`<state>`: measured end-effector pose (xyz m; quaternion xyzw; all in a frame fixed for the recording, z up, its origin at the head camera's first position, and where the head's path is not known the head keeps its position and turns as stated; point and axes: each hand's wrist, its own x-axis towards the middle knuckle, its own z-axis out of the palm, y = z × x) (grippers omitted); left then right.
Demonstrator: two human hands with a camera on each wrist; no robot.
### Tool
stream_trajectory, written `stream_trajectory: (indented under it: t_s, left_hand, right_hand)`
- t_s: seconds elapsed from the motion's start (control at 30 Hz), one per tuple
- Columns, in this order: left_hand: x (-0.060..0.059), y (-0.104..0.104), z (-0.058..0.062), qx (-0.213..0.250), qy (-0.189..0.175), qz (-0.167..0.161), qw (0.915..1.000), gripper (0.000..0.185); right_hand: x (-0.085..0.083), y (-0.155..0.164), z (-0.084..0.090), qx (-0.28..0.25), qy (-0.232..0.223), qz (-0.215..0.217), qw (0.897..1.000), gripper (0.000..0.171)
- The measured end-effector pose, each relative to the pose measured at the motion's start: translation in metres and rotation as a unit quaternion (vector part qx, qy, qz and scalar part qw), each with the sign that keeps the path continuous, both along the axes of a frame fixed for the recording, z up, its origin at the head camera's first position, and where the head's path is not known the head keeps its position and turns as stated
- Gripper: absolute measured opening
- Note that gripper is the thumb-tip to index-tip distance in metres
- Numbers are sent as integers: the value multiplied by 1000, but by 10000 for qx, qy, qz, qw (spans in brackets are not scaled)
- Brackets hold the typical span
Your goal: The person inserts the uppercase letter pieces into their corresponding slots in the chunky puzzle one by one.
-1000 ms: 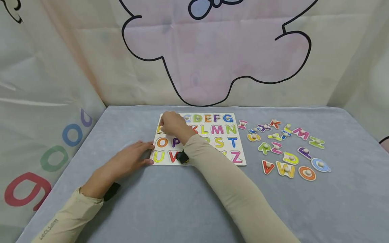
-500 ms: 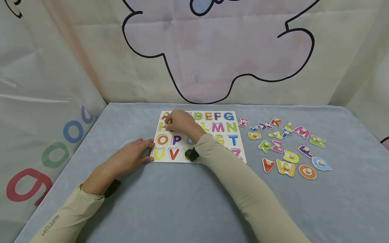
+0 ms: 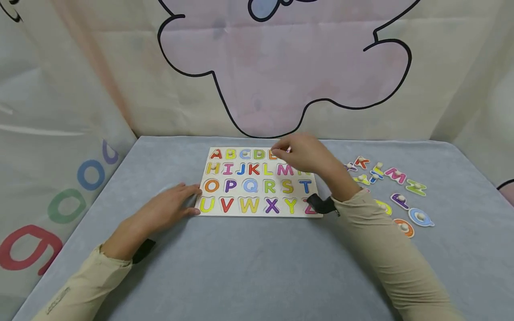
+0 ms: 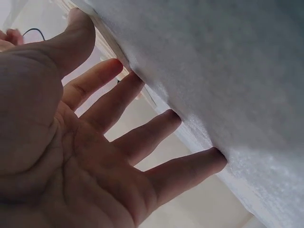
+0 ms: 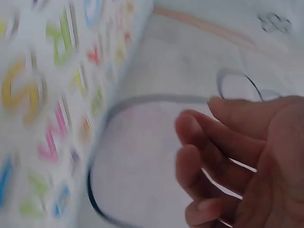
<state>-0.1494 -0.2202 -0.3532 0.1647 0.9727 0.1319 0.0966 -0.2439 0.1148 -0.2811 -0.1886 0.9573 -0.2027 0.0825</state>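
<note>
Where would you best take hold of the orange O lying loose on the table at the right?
Probably by the pale round knob on top of the orange O, pinched with the fingers from straight above. The piece lies flat on the table, so its thin edges offer little purchase, while the knob stands up. The right hand is the nearer one.

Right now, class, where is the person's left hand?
In the head view, the left hand lies flat on the grey table, its fingertips touching the lower left edge of the alphabet puzzle board, beside the yellow U.
</note>
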Motion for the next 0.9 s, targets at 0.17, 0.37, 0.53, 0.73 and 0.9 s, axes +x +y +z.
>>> stream_trajectory:
  t_s: [0.17, 0.37, 0.53, 0.73, 0.9]
  left_hand:
    - [2, -2, 0, -51, -26, 35, 10000, 51]
    - [3, -3, 0, -25, -26, -26, 10000, 53]
    - [3, -4, 1, -7, -4, -37, 10000, 52]
    - [3, -4, 2, 73, -49, -48, 9999, 51]
    - [2, -1, 1, 82, -122, 11, 9999, 52]
  right_hand:
    - [-3, 74, 15, 106, -101, -65, 9999, 37]
    - [-12, 156, 16, 456, -124, -208, 9987, 43]
    - [-16, 170, 4, 571, -109, -176, 9982, 41]
    - [-25, 128, -15, 646, -402, -169, 9970, 38]
    - [-33, 105, -37, 995, -503, -159, 9936, 28]
